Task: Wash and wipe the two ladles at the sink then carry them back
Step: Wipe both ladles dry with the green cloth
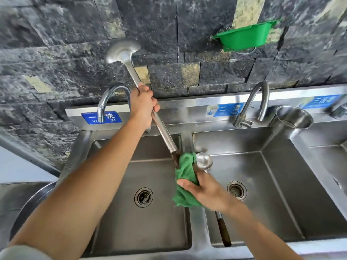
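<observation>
Now my left hand [143, 104] grips the big ladle [163, 128] mid-shaft, bowl raised high; my right hand [204, 190] clasps the green cloth [185, 171] round its dark handle end, along with the small ladle [204, 161], above the sink divider [197, 222]

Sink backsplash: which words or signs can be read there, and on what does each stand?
"一 洗", with "XI" beneath: left blue label on the steel backsplash.
"二 清": middle blue label; its small letters are blurred.
"三", then perhaps "消": right blue label, blurred.
</observation>
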Motion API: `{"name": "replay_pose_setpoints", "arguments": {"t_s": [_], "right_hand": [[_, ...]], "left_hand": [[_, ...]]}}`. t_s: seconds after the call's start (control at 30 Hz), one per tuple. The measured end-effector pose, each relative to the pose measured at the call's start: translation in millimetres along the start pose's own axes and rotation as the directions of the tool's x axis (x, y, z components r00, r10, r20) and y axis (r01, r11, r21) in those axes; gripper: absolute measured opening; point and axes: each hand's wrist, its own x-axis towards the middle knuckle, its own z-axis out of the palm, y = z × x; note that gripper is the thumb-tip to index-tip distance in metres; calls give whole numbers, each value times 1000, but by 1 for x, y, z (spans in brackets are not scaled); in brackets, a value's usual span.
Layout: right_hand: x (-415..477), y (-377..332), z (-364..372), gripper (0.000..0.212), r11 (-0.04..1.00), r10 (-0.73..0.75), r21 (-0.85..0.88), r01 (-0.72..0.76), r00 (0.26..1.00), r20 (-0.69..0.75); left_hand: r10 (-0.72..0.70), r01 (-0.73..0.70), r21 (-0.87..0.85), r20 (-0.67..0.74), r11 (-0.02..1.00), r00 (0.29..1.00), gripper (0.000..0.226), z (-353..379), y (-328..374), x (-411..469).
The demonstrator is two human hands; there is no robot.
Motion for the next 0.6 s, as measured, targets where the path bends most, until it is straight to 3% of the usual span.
{"name": "replay_pose_setpoints", "arguments": {"t_s": [0.2,0.27,0.33,0.43,0.5,0.6], "right_hand": [[-54,30,-21,20,1000,17,-6,-17,999,-40],[-62,21,-42,19,996,45,83,-40,997,-68],[-58,1,-61,34,972,76,231,-36,984,-164],[-24,-39,-81,42,959,49,282,42,950,-310],[10,-63,-82,33,951,42,305,48,959,-281],[52,-93,-63,26,953,20,304,14,994,-107]], "left_hand": [[-14,12,-68,-32,998,999,25,-13,0,10],[-12,8,-78,-45,997,999,25,-19,3,14],[-9,7,-62,-35,998,999,25,-22,2,11],[-48,51,-88,29,995,998,25,-19,-9,-3],[-91,101,-154,73,983,993,24,-10,-14,-16],[-116,138,-246,101,960,988,23,6,-15,-31]]}}
